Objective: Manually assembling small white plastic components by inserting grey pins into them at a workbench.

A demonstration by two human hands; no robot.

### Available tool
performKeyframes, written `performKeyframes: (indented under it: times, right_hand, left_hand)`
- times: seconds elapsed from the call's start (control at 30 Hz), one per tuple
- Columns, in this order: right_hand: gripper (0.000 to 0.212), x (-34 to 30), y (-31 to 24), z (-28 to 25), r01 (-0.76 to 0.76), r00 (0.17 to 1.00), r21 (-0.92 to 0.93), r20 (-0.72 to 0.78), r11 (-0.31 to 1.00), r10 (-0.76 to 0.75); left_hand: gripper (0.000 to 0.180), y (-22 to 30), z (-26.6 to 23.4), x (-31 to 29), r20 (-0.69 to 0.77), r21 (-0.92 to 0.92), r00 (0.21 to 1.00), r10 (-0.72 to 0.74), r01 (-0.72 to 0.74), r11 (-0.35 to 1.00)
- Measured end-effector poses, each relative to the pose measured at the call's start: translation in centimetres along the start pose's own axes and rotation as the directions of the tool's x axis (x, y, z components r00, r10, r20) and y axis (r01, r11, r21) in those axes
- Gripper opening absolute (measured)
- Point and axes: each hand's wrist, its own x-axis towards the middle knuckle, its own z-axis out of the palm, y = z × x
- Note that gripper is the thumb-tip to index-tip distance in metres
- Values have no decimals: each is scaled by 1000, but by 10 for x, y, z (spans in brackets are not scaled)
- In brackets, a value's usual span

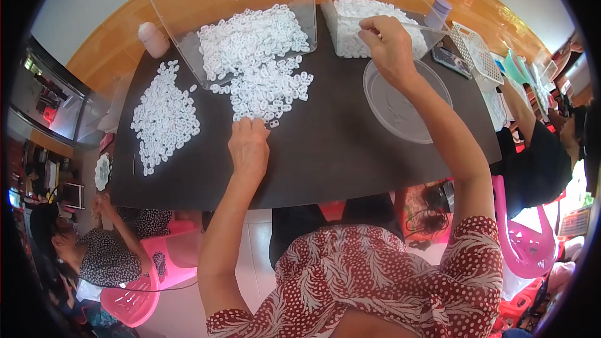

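Observation:
My left hand (249, 147) rests at the near tip of a heap of small white oval pieces with holes (269, 91). Its fingers are bent together and touch the pieces; whatever is under the fingertips is hidden. This heap spills from a clear plastic bin (235, 6) whose low side faces me. Raised over the front wall of a second clear bin (347, 34), my right hand (389, 47) has its thumb and forefinger drawn together, and I cannot make out anything between them. More white pieces (369, 7) fill that bin.
Another white heap (164, 119) covers the table's left side, by a pink bottle (153, 40). A round clear lid (405, 103) lies under my right forearm. A purple-capped bottle (438, 12), phone (452, 61) and white basket (477, 53) stand right. People sit at both sides.

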Motion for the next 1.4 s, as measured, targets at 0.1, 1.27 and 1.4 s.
performKeyframes:
  times: [0.1, 1.27, 1.4]
  right_hand:
    - [9, -19, -13, -12, 10, 1000, 82, -3, 997, -10]
    - [6, -109, 54, -41, 97, 777, -179, 629, 979, 38]
    - [6, -96, 11, -57, -58, 870, -60, 486, 997, 80]
  left_hand:
    - [16, -1, 1, -1, 28, 13, 999, 19, -19, 1000]
    - [11, 74, -41, -44, 458, -850, 747, -483, 526, 7]
    - [9, 81, -42, -43, 535, -843, 721, -441, 486, -228]
